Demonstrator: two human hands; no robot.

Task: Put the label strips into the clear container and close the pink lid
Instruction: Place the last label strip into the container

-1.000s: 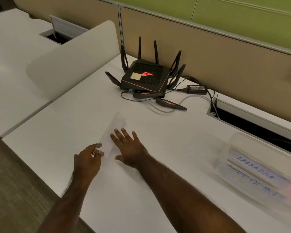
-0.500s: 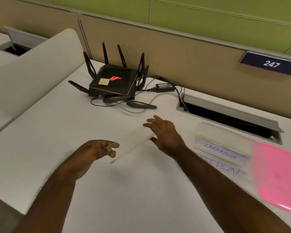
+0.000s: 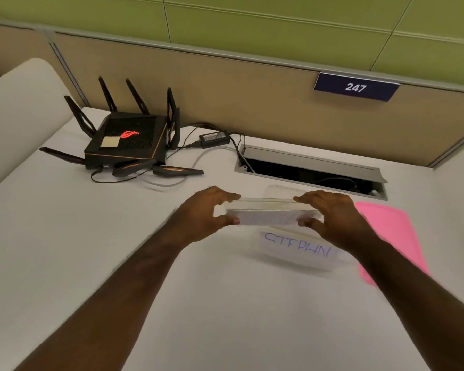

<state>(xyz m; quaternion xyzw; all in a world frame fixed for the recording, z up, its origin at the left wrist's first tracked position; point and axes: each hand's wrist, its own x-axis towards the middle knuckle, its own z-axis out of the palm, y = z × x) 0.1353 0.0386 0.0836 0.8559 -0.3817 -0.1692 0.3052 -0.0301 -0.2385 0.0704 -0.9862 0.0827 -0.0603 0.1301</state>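
Strips are what we are handling: one strip [image 3: 268,218] is held at both ends, level and crosswise in front of us, its long axis running left to right. Nearest to us lies another strip [image 3: 300,247], with blue letters on it, seen through the clear wall of the container [image 3: 330,263] that sits on the tabletop [image 3: 91,236]. It seems to rest inside already, though the plastic is faint and we cannot be sure of the rim.

Our left hand [image 3: 204,215] pinches the left end between thumb and fingers [image 3: 229,196], closed on the edge. Our right hand [image 3: 332,215] does the same at the right end. The held strip hovers over the far part of the container, roughly parallel to the lettered one, so we judge the coming move to be a short drop straight down and slightly toward us, both hands equally near.

The lid [image 3: 386,226] lies flat just right of the container, partly under our right forearm; the right hand is nearer to it. Farther back are the router [image 3: 129,140] and the cable slot [image 3: 311,172].
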